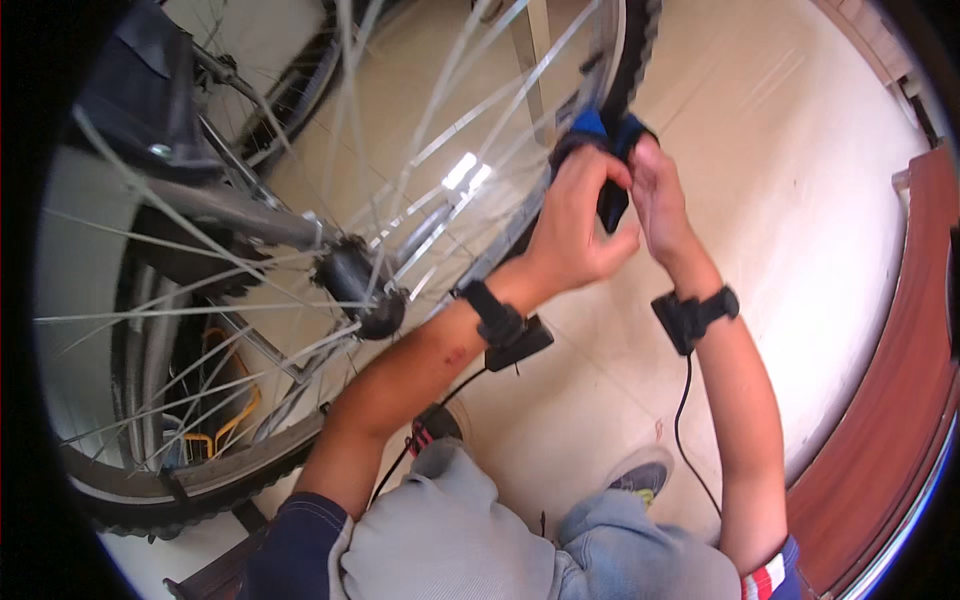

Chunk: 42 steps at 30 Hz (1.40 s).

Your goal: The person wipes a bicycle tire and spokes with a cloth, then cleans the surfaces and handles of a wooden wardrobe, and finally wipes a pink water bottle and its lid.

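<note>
A large spoked bicycle wheel (pixel 517 247) with a knobby black tyre fills the left and middle of the view, its dark hub (pixel 360 289) left of centre. At the tyre's right side are both hands. My left hand (pixel 577 217) is on the wheel's near side, fingers curled, touching a blue and black piece (pixel 589 124) at the rim. My right hand (pixel 656 187) lies against the tyre's outer side, its fingertips at another dark blue and black part (pixel 636 131). Whether these parts are joined is unclear, and the fingertips are partly hidden. Both wrists carry strapped black devices with cables.
The bicycle's grey frame tube (pixel 232 210) and a second wheel (pixel 300 90) stand at the upper left. A yellow-orange metal frame (pixel 225 427) shows behind the spokes. Reddish-brown wooden furniture (pixel 885 420) curves along the right edge. My shoes rest on the pale tiled floor (pixel 750 172).
</note>
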Available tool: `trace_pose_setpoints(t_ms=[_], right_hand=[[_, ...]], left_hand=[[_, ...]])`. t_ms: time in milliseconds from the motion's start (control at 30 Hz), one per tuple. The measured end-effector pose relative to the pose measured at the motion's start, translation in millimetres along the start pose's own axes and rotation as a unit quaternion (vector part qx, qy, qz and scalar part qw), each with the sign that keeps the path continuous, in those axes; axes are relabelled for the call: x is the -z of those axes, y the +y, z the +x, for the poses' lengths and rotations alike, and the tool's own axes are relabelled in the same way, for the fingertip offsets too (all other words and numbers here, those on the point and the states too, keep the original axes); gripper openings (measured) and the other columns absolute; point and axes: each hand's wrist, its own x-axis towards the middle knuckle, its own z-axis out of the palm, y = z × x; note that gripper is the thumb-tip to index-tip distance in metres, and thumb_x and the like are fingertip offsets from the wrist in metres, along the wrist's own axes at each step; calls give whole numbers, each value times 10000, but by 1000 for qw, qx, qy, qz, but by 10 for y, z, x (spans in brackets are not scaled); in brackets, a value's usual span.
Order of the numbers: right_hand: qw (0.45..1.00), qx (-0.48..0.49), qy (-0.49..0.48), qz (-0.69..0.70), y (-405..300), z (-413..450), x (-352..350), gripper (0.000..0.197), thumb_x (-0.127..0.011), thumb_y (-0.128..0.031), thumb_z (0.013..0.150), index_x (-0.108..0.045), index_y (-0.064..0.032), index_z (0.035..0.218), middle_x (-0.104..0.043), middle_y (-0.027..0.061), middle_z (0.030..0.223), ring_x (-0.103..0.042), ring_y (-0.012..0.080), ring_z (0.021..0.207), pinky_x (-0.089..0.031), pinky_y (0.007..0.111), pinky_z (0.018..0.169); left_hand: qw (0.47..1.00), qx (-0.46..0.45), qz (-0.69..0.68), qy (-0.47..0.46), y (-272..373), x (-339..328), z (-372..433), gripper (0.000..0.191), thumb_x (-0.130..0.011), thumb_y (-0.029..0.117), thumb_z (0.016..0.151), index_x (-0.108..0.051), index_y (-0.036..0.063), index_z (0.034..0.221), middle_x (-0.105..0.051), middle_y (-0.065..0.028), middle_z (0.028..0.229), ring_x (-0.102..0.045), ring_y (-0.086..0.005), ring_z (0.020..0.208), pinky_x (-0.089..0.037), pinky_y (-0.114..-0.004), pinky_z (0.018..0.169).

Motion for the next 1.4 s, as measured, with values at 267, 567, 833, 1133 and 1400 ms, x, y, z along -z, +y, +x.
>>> trace_pose_setpoints(t_ms=[267, 567, 833, 1133, 1400], right_hand=[[997, 53, 53, -32, -197, 178, -247, 188, -458, -281, 937, -469, -93, 929, -428, -34, 877, -430, 66, 836, -380, 224, 751], [996, 34, 13, -80, -94, -120, 32, 217, -484, -279, 953, -501, -64, 969, -467, -28, 911, -440, 69, 846, -392, 214, 749], [993, 15, 24, -112, 48, -236, 114, 414, -426, -322, 959, -520, 10, 1190, -538, 22, 1089, -491, 106, 1022, -382, 239, 915], [1000, 8, 6, -5, 106, -281, 157, 494, -409, -281, 968, -423, 6, 1370, -526, 49, 1260, -478, 136, 1174, -356, 255, 1018], [977, 69, -38, -200, 289, -224, 420, 366, -456, -260, 973, -485, -3, 1233, -531, 36, 1122, -483, 130, 1062, -382, 248, 936]], left_hand=[[998, -14, 8, 62, 312, 83, 368, 507, -608, 83, 723, -339, -26, 1138, -392, -196, 1065, -443, -314, 962, -386, -378, 926], [993, 72, -8, 93, 168, -245, 220, 535, -614, 42, 754, -294, 9, 1181, -425, -151, 1075, -460, -227, 989, -387, -335, 931], [997, 42, 12, 63, 77, -209, 271, 432, -629, 151, 731, -444, 4, 1093, -471, -127, 1010, -485, -216, 927, -404, -306, 843], [995, 95, -7, 34, 291, -206, 213, 607, -665, 272, 766, -355, 4, 1214, -503, -153, 958, -508, -282, 881, -426, -351, 839], [998, 26, 58, 25, 197, -185, 182, 444, -716, 304, 723, -488, 30, 988, -521, -117, 865, -521, -287, 823, -443, -345, 789]])
